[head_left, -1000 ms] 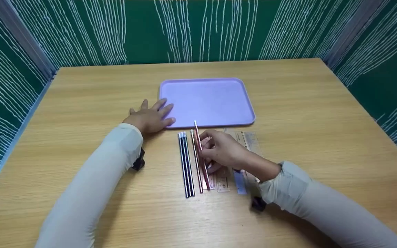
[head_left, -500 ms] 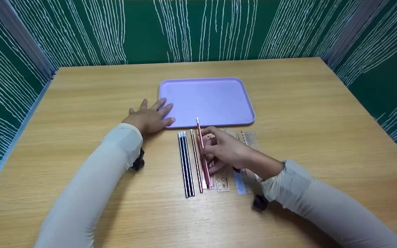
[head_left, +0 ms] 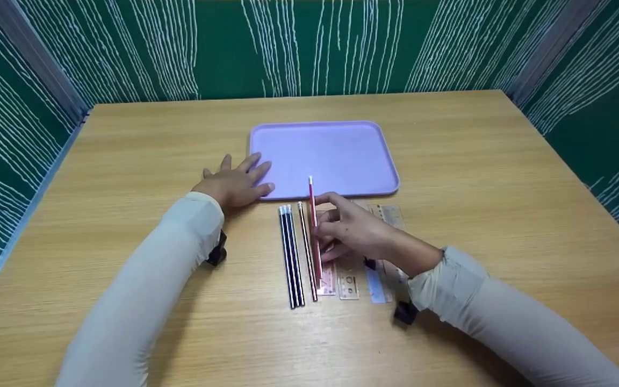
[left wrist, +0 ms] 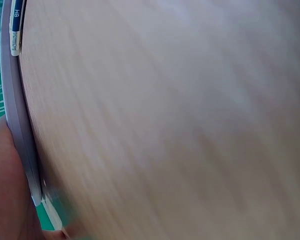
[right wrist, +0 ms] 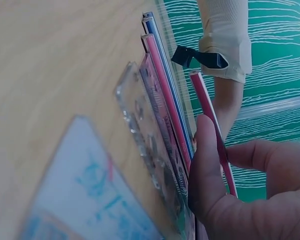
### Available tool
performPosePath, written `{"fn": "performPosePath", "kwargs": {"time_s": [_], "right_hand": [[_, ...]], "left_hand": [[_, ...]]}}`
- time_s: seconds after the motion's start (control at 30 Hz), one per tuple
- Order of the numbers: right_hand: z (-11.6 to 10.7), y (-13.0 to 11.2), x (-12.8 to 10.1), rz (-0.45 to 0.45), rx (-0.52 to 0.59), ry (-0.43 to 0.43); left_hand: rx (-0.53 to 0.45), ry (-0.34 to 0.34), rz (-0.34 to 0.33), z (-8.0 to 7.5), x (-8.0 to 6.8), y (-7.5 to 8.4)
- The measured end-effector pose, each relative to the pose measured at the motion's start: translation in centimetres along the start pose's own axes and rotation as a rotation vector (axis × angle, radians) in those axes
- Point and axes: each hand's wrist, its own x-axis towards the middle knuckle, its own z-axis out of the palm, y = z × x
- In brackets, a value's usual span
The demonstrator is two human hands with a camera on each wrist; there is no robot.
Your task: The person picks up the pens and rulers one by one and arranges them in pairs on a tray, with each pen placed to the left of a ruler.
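Observation:
My right hand [head_left: 355, 228] pinches a red pencil [head_left: 312, 204] between thumb and fingers, its white-tipped end pointing toward the tray. In the right wrist view the same red pencil [right wrist: 206, 100] is raised off the table. Fingers spread, my left hand [head_left: 234, 183] rests at the left front corner of the purple tray [head_left: 320, 156]. Between the hands lie several dark blue pencils [head_left: 292, 258] side by side, with another red pencil [head_left: 307, 252] just right of them. Under and beside the right hand are clear rulers [head_left: 348, 285], partly hidden by it.
A pale blue ruler-like strip [head_left: 376, 285] lies near my right wrist, and more of the clear rulers [head_left: 388, 215] show beyond the hand. Green walls [head_left: 223, 48] with white streaks enclose the far side and both sides of the wooden table [head_left: 127, 140].
My right hand has lifted the red pencil and moved it slightly away from me; its top end now overlaps the tray's front rim in the head view. The left hand stays put.

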Motion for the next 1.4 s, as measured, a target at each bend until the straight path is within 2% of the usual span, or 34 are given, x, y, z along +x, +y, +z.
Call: {"fn": "performPosePath", "kwargs": {"time_s": [0.33, 0.73, 0.97, 1.4], "right_hand": [[-0.7, -0.4, 0.4, -0.009, 0.007, -0.012], [-1.4, -0.7, 1.5, -0.005, 0.006, 0.016], [-1.5, -1.1, 2.3, -0.011, 0.040, 0.029], [-1.5, -1.9, 3.6, -0.048, -0.010, 0.017]], "left_hand": [[0.005, 0.005, -0.003, 0.0, 0.0, 0.0], [-0.009, 0.000, -0.017, 0.2, 0.0, -0.1], [0.016, 0.008, -0.002, 0.0, 0.2, -0.1], [0.005, 0.004, -0.004, -0.1, 0.0, 0.1]]}}
